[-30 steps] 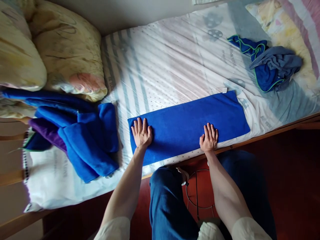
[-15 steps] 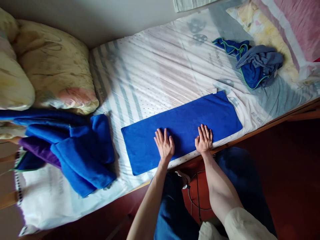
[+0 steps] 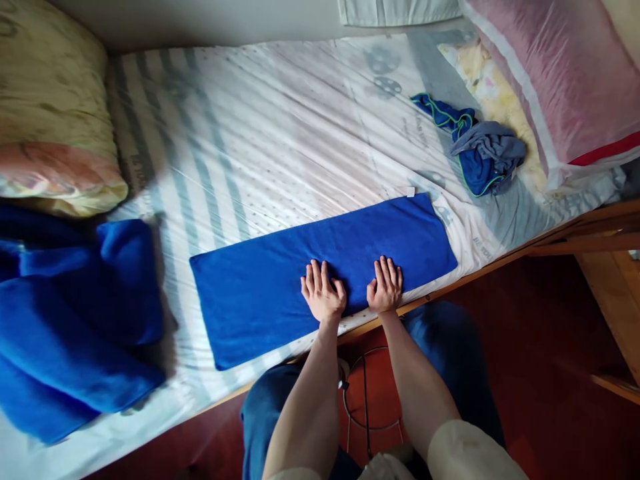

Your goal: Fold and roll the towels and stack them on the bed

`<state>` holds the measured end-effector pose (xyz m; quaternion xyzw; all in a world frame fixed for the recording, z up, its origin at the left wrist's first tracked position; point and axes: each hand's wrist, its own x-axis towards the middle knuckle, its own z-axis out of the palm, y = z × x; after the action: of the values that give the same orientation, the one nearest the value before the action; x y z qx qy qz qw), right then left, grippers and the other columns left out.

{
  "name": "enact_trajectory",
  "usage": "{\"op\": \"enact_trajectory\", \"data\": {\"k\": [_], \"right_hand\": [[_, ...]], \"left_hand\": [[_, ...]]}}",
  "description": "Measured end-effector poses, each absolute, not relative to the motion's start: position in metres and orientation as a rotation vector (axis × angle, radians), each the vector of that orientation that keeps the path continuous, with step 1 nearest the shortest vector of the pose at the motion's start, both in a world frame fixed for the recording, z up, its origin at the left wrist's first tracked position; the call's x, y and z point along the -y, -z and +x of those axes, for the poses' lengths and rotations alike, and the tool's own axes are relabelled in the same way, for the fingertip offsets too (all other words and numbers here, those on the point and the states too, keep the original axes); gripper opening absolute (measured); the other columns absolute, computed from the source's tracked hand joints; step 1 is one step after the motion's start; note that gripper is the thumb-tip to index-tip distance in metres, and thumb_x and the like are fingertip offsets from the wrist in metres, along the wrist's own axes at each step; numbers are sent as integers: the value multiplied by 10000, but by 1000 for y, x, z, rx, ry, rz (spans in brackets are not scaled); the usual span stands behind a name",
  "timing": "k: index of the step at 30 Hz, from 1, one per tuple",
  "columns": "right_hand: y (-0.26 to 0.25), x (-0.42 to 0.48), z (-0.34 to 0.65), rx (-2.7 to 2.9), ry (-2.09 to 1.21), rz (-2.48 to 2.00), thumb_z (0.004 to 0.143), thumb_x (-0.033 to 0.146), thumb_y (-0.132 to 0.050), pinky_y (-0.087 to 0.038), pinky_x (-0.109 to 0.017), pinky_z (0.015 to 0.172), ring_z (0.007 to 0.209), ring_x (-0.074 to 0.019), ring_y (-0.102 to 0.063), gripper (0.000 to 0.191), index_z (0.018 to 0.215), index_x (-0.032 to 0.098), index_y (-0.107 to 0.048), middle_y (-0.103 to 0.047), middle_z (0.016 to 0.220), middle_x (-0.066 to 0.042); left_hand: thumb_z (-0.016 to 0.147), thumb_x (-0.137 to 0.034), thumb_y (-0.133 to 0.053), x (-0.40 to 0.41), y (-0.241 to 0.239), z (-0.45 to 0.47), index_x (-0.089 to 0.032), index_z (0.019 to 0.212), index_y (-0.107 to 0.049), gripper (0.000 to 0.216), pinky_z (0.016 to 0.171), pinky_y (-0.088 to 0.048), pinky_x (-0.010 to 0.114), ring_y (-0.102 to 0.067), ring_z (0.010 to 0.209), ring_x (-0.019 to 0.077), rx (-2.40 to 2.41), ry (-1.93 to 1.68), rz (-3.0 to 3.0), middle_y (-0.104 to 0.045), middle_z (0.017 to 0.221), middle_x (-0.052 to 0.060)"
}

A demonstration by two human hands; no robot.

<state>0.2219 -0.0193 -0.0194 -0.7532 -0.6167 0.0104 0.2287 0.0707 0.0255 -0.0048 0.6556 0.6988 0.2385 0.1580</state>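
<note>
A blue towel (image 3: 260, 287), folded into a long flat strip, lies along the near edge of the bed, with a small white tag on its far edge. My left hand (image 3: 324, 291) rests palm down on the towel's middle, fingers stretched out. To its right, my right hand (image 3: 385, 285) also lies flat on the cloth near the bed's edge, fingers extended. Neither hand grips anything.
More blue cloth (image 3: 75, 320) is heaped on the left, below a yellow pillow (image 3: 55, 113). At the right lie a crumpled blue and grey cloth (image 3: 480, 157) and a pink bundle (image 3: 560, 80). A wooden bed rail (image 3: 505, 258) borders the striped sheet (image 3: 300, 133).
My view has shifted toward the right end of the bed. Along the towel, my left hand has slid slightly right, closer to my right hand. Both stay flat on the cloth.
</note>
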Motion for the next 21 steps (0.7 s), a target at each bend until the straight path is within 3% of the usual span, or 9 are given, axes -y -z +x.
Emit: {"op": "enact_trajectory", "data": {"k": [5, 15, 18, 21], "right_hand": [[19, 20, 222, 1698, -34, -2063, 957, 186, -448, -320, -535, 1280, 1534, -291, -448, 599, 1548, 155, -537, -576, 1566, -163], [10, 16, 217, 1560, -118, -2122, 986, 160, -438, -348, -566, 1271, 1500, -291, -500, 514, 1462, 204, -627, -638, 1505, -134], [-8, 4, 195, 1572, -247, -2124, 1001, 161, -459, -285, -598, 1300, 1557, -303, -418, 514, 1493, 207, -599, -566, 1582, -128], [-23, -20, 171, 1790, -442, -1951, 1022, 197, -484, -244, -530, 1337, 1600, -270, -346, 528, 1547, 204, -547, -480, 1655, -103]], "left_hand": [[979, -287, -424, -26, 1, 74, -123, 1557, -519, 609, 1313, -212, 581, -346, 1592, 323, -2005, -699, 1904, -430, 1666, 198], [966, -291, -446, -27, 3, 74, -136, 1592, -480, 646, 1317, -145, 615, -288, 1613, 350, -1956, -732, 1800, -369, 1702, 190], [984, -308, -444, -27, 6, 72, -138, 1585, -488, 626, 1313, -173, 610, -304, 1606, 346, -1981, -723, 1840, -389, 1692, 191], [1013, -347, -442, -26, 11, 69, -171, 1582, -496, 598, 1310, -192, 605, -323, 1599, 335, -1972, -709, 1865, -408, 1684, 174]]}}
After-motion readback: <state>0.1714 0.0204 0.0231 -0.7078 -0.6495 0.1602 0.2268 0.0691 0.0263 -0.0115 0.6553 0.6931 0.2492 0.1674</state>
